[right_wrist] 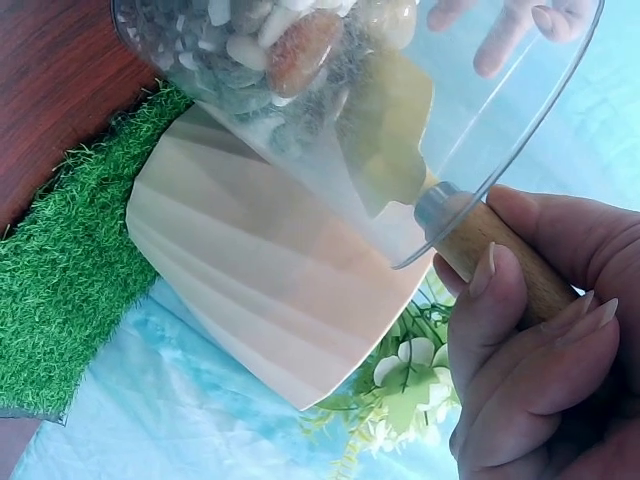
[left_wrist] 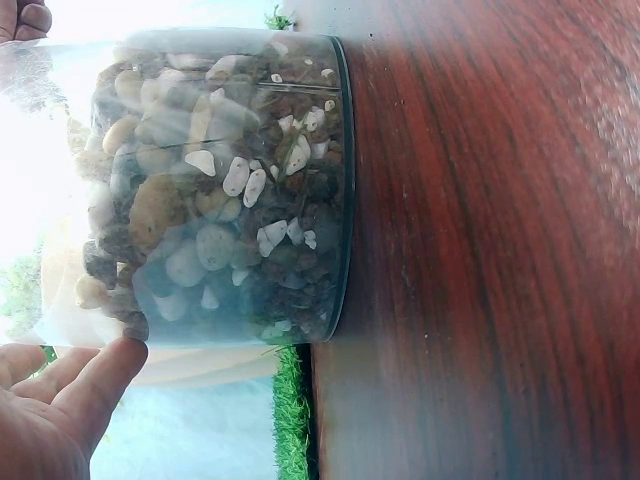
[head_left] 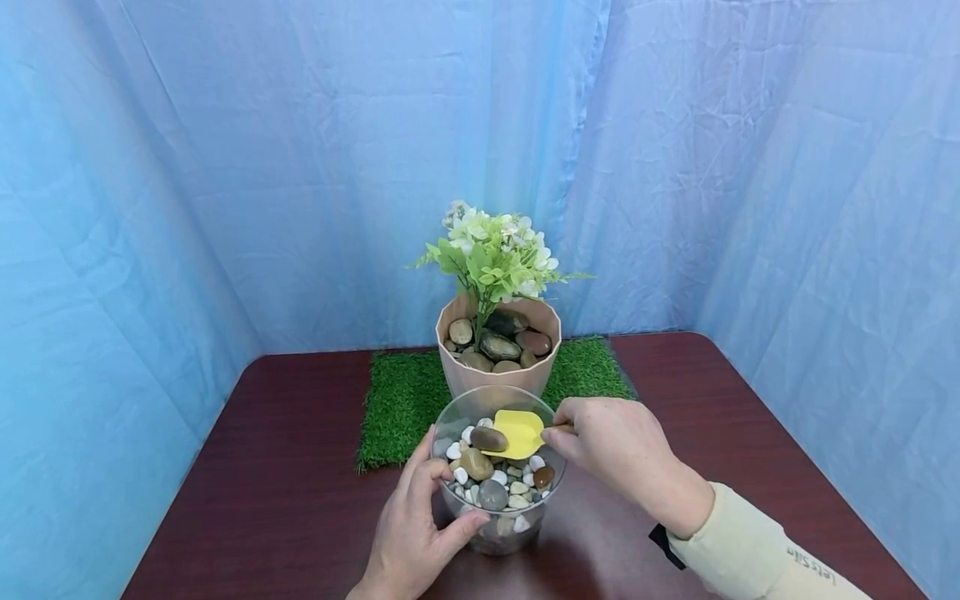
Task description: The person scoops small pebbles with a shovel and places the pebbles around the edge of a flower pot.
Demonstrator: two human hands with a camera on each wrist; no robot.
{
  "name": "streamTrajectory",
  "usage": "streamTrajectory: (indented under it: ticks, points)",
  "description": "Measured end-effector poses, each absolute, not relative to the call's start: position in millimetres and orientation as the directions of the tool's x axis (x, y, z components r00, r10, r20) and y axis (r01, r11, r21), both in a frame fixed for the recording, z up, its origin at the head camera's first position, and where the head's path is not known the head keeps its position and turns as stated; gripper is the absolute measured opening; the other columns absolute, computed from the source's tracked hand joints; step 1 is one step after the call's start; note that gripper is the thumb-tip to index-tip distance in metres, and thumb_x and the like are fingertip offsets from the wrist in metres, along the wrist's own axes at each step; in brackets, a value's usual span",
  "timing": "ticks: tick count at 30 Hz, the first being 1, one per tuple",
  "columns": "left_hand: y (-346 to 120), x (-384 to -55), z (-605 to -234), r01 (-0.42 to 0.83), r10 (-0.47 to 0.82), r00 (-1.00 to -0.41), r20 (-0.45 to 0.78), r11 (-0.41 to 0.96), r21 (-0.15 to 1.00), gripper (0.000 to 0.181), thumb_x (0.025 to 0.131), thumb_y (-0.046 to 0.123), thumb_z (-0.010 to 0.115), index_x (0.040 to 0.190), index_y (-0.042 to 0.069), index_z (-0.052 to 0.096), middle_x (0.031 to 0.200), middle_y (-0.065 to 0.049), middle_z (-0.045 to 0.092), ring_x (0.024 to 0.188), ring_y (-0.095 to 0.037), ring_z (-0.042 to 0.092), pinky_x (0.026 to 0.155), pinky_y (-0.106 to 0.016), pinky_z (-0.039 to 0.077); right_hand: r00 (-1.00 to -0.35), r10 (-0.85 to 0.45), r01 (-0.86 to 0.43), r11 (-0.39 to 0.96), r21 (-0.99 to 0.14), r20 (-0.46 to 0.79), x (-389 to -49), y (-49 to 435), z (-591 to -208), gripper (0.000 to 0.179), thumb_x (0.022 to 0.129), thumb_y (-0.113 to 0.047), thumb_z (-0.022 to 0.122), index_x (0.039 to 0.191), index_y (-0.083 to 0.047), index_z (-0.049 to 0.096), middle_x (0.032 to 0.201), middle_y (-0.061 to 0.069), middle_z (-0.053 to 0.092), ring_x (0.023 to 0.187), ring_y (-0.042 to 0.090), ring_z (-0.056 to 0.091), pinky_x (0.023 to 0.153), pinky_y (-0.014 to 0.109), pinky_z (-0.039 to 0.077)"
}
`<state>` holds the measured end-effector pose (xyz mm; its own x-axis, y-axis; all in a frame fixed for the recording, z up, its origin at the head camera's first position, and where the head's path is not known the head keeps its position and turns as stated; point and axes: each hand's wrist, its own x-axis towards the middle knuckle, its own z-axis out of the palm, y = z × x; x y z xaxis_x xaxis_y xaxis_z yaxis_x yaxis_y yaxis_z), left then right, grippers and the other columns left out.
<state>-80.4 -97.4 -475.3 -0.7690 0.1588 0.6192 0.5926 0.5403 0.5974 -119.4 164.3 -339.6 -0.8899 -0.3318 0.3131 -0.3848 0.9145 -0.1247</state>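
A clear plastic container holds pebbles of several sizes, white, grey and brown. My left hand grips it at the near left side, thumb at the front rim and fingers along the left wall. Inside the container is the yellow blade of a small hand shovel. Its wooden handle lies across the rim, and my right hand holds it between thumb and fingers. A brown oval stone touches the blade's left edge; whether it rests on the blade I cannot tell.
Just behind the container stands a pinkish-beige flowerpot with large stones and a white-flowered plant. The pot is on a green turf mat. All stand on a dark red wooden table, with blue curtains around it.
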Motion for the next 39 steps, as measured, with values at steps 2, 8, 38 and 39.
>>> streamTrajectory:
  ticks: [2, 8, 38, 39]
  points:
    - [-97.3, -80.3, -475.3, 0.593, 0.158, -0.769, 0.619, 0.539, 0.599, 0.053, 0.084, 0.039, 0.089, 0.112, 0.013, 0.052, 0.164, -0.022, 0.037, 0.124, -0.038, 0.067, 0.087, -0.04, 0.062, -0.894, -0.326, -0.38, 0.915, -0.138, 0.307, -119.3, 164.3, -340.2, 0.009, 0.088, -0.034, 0.082, 0.084, -0.029, 0.075, 0.067, -0.018, 0.066, 0.054, -0.002, 0.051, 0.049, 0.028, 0.044]
    - [-96.9, -80.4, -474.7, 0.595, 0.159, -0.769, 0.619, 0.534, 0.601, 0.053, 0.083, 0.038, 0.089, 0.112, 0.012, 0.052, 0.164, -0.022, 0.037, 0.121, -0.036, 0.069, 0.086, -0.039, 0.063, -0.907, -0.316, -0.372, 0.911, -0.179, 0.278, -120.0, 162.4, -342.0, 0.01, 0.091, -0.037, 0.08, 0.085, -0.03, 0.075, 0.067, -0.021, 0.064, 0.054, -0.004, 0.049, 0.051, 0.028, 0.045]
    - [-97.2, -79.9, -476.4, 0.6, 0.157, -0.763, 0.627, 0.532, 0.597, 0.052, 0.084, 0.037, 0.089, 0.114, 0.013, 0.053, 0.164, -0.022, 0.036, 0.118, -0.032, 0.071, 0.086, -0.038, 0.063, -0.882, -0.346, -0.429, 0.871, -0.241, 0.32, -113.1, 140.2, -358.3, 0.011, 0.092, -0.04, 0.079, 0.087, -0.031, 0.075, 0.061, -0.027, 0.058, 0.057, -0.008, 0.053, 0.051, 0.024, 0.044]
    - [-97.2, -79.7, -476.4, 0.599, 0.157, -0.765, 0.625, 0.533, 0.598, 0.052, 0.084, 0.038, 0.089, 0.114, 0.012, 0.054, 0.164, -0.022, 0.036, 0.117, -0.031, 0.071, 0.086, -0.038, 0.062, -0.881, -0.348, -0.433, 0.867, -0.248, 0.321, -112.5, 139.6, -358.7, 0.011, 0.092, -0.04, 0.079, 0.087, -0.031, 0.075, 0.061, -0.027, 0.058, 0.057, -0.008, 0.052, 0.051, 0.024, 0.044]
